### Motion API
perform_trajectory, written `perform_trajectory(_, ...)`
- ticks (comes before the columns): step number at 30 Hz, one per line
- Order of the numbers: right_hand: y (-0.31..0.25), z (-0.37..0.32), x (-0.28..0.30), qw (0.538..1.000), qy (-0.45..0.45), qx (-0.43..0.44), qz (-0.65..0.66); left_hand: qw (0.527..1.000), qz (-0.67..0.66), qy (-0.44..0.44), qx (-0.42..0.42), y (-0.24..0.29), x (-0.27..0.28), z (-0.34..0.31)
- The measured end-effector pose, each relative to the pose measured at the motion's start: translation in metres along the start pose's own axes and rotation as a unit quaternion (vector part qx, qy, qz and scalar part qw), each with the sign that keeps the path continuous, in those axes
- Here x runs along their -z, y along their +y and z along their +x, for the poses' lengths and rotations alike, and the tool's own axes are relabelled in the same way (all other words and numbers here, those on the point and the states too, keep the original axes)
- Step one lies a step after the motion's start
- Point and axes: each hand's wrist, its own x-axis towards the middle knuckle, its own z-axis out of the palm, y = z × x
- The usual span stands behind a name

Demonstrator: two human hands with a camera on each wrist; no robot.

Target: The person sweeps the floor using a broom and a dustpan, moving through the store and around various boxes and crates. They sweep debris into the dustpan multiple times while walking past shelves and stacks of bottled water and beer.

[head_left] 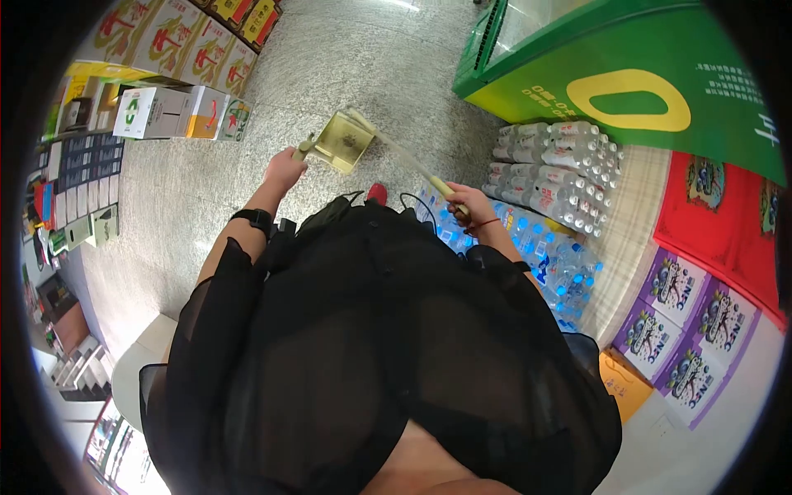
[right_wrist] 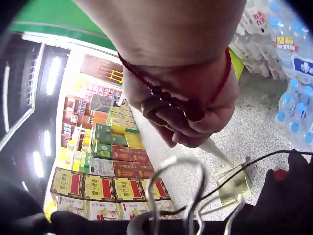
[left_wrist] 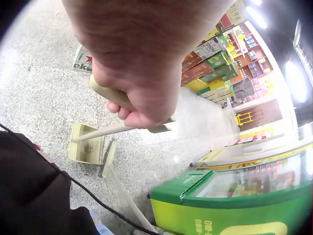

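A pale yellow dustpan rests on the speckled floor with dark debris in its pan. My left hand grips the top of its long handle; in the left wrist view the fingers of that hand curl round the handle. My right hand holds the broom's yellow grip, and the pale stick slants down to the broom head at the pan's edge. The right wrist view shows the right hand curled round the handle, above the dustpan.
Packs of bottled water stand close on the right, below a green cooler. Stacked cartons stand on the left. A black cord hangs in front of the body, and a red shoe shows below.
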Motion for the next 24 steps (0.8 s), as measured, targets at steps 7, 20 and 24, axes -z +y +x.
perform_trajectory(7, -0.057, 0.019, 0.015, 0.996, 0.074, 0.045, -0.017, 0.999, -0.043, 0.011, 0.016, -0.013, 0.011, 0.016)
perform_trajectory(20, -0.095, 0.093, -0.085, 0.992, 0.09, -0.012, -0.084, 0.996, -0.074, 0.037, 0.042, -0.044, 0.055, 0.043)
perform_trajectory(24, -0.118, 0.078, -0.135, 0.989, 0.07, -0.046, -0.118, 0.995, -0.089, 0.027, 0.029, -0.067, 0.073, 0.061)
